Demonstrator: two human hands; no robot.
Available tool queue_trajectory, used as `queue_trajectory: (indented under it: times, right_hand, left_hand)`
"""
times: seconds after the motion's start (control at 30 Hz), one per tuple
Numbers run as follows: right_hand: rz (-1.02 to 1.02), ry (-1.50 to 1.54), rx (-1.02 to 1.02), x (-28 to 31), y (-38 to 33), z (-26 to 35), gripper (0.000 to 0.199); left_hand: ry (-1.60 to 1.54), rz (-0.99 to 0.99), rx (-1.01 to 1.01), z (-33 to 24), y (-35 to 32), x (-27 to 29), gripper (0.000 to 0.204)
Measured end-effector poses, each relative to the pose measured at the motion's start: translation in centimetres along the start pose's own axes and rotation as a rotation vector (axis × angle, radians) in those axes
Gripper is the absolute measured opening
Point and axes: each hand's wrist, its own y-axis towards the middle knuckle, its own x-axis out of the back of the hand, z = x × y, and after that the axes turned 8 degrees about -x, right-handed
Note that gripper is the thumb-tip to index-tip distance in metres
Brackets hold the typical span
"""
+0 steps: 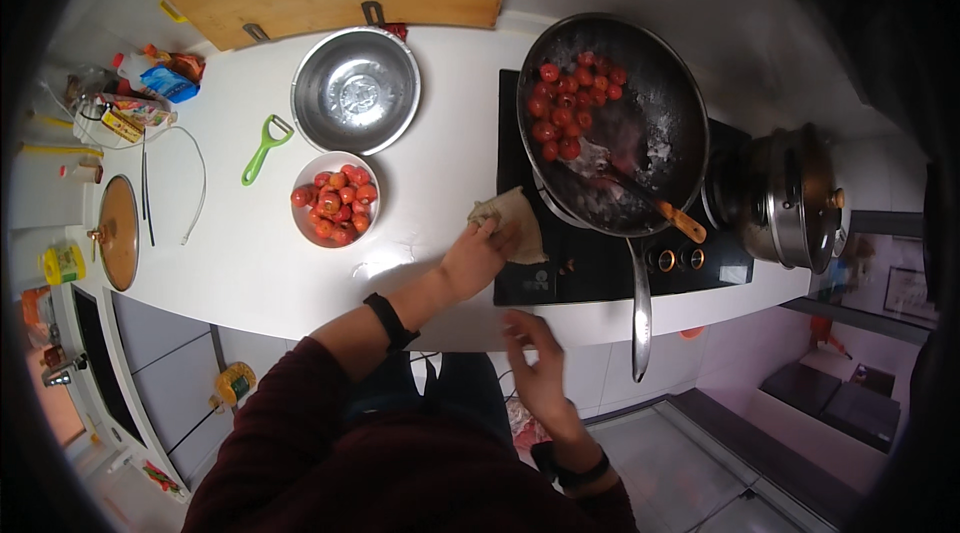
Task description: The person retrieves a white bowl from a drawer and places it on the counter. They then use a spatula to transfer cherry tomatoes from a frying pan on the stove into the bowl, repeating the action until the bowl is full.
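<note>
The person's left hand (478,261) grips a thin beige square cloth (522,225) between its fingers, over the left edge of a flat black glass cooktop (580,283). The right hand (540,373), somewhat blurred, seems loosely open by the white bench's (240,278) near edge. Farther right sits a round black pan (660,93).

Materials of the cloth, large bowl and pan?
Cloth: fabric, matte beige, limp and creased; fibre unclear. Large bowl: polished metal, likely stainless steel, given the bright silvery reflections. Pan: dark inside, probably metal, coating uncertain; its handle looks like shiny silvery metal.
</note>
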Motion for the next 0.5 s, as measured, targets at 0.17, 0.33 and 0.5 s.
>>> queue_trajectory:
  times: [0.17, 0.33, 0.5]
  right_hand:
    - [-0.243, -0.306, 0.208, 7.3, 0.2, 4.5, 0.037]
    - [-0.592, -0.992, 0.286, 11.9, 2.0, 3.4, 0.055]
    - [-0.26, -0.719, -0.066, 13.0, 2.9, -0.5, 0.067]
  left_hand:
    - [-0.111, -0.027, 0.007, 0.0, -0.1, 0.3, 0.03]
    - [-0.174, -0.061, 0.109, -0.3, 0.3, 0.4, 0.022]
    - [-0.261, -0.095, 0.222, -1.2, -1.0, 0.6, 0.028]
